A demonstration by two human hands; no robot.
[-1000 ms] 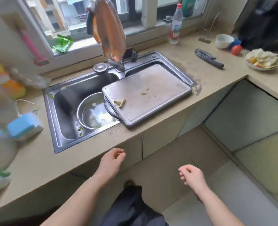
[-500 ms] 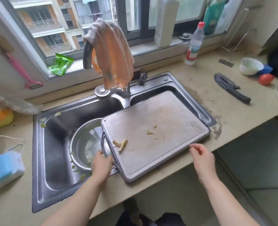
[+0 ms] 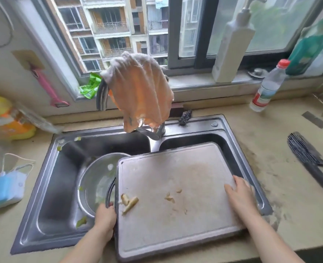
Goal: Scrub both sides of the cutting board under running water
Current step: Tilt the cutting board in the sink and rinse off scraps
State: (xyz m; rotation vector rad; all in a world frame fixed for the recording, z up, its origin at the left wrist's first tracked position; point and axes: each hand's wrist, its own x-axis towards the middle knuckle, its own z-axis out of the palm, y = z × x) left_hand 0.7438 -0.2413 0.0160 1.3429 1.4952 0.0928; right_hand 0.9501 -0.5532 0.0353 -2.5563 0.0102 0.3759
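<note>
A person stands at a kitchen sink (image 3: 43, 215) with a soiled cutting board (image 3: 175, 196) laid flat across its right-hand basin, the near edge resting on the worktop (image 3: 289, 196) so the basin rim bears its weight. The left hand (image 3: 105, 215) curls its fingers round the dark handle (image 3: 110, 188) at the board's left end, apparently to steer or lift it. The right hand (image 3: 240, 196) lies flat with straight fingers on the board's right edge, seemingly pressing to steady it, gripping nothing. Vegetable scraps (image 3: 129, 202) remain scattered on the upper face, so scrubbing looks not yet begun. A metal bowl (image 3: 96, 179) sits in the left basin, partly beneath the board's handle end. An orange cloth (image 3: 139, 92) hangs over the tap (image 3: 151, 130), presumably left there to dry; no running water can be seen. A knife (image 3: 308, 158) lies on the worktop to the right, well apart from the board.
</note>
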